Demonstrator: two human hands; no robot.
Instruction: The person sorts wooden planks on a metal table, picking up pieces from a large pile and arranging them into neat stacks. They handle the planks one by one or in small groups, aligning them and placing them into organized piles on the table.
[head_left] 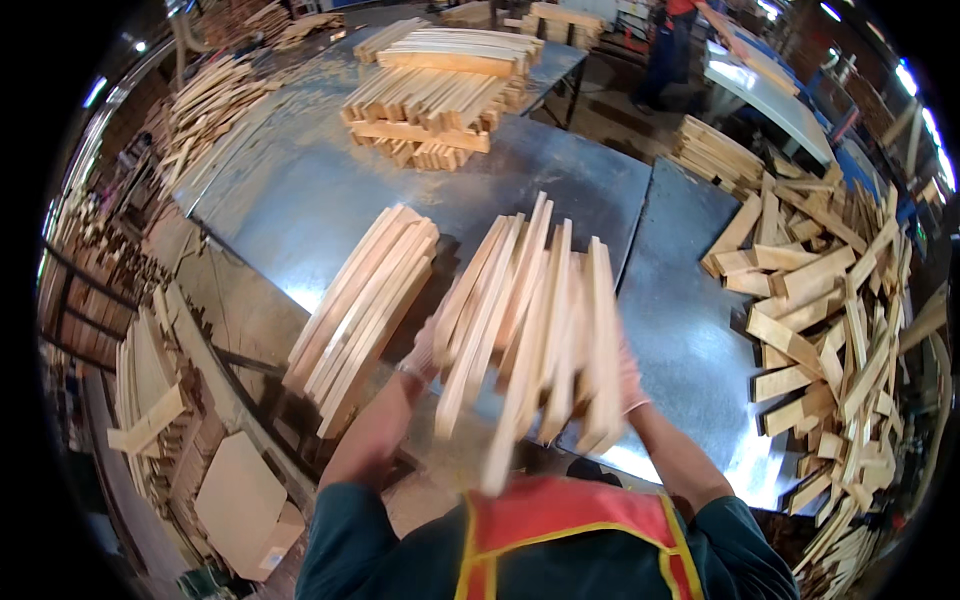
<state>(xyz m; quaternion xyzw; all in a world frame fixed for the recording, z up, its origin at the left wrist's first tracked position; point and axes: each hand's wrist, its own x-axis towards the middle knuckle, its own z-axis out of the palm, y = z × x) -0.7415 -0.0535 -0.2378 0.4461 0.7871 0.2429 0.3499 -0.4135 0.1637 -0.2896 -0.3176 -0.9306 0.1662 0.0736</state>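
Note:
A loose bundle of pale wooden strips (535,320) is held between my two hands above the front edge of the metal table. Its strips are uneven, and some stick out toward me. My left hand (425,350) presses the bundle's left side, and my right hand (630,375) closes on its right side. Most of the fingers are hidden behind the wood. Just left of my left hand lies a neater stack of wooden strips (365,300), which reaches over the table's edge.
The grey metal table (560,170) carries a tall crosswise stack of strips (430,100) at the back. A heap of wood offcuts (810,320) covers the right side. Sawdust lies at far left. Beyond, a person (675,50) stands by another work table (765,95).

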